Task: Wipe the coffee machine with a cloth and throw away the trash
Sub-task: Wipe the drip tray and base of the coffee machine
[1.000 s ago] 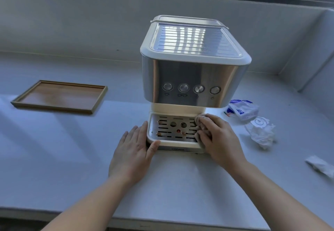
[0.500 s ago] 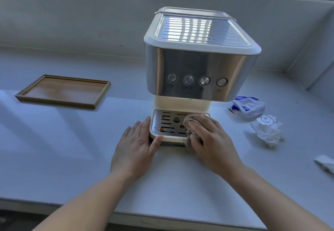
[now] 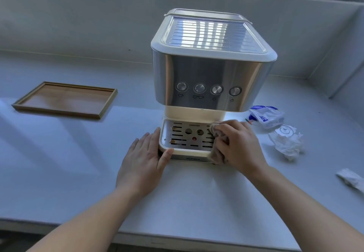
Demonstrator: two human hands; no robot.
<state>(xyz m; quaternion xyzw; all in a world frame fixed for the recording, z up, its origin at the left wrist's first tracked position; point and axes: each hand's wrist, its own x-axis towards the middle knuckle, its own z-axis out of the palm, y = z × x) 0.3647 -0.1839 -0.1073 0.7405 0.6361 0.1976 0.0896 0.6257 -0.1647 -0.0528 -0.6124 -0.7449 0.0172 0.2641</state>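
Mid-wipe, by the look of it. Centre of the frame: boxy stainless-steel and cream coffee machine (image 3: 212, 74) standing on the pale grey worktop (image 3: 197, 198), its slotted metal drip tray (image 3: 189, 136) low at the front. Right hand (image 3: 239, 146) over the right end of that tray, fingers (image 3: 228, 126) curled and pressed down on a crumpled beige cloth (image 3: 216, 135), bunched partly under the palm and hanging over the tray's right front corner. Left hand (image 3: 144, 162) flat on the worktop at the tray's left front corner, fingers together and extended, thumb against the tray's front lip, apparently bracing the machine.

Small brownish spots visible at the left side of the drip tray, so that part probably not yet clean. No telling from this view whether the steel front, the four round buttons or the ribbed top have had the cloth.

Trash not yet dealt with: crumpled white and blue plastic wrapper (image 3: 265, 116) and crumpled white paper wad (image 3: 286, 140) lying right of the machine, well apart from the hands; a further scrap of white paper (image 3: 351, 179) at the right edge of the frame. No bin in view. Empty shallow wooden tray (image 3: 65, 100) at the left, untouched.

Judged overall: wiping under way, disposal entirely left.
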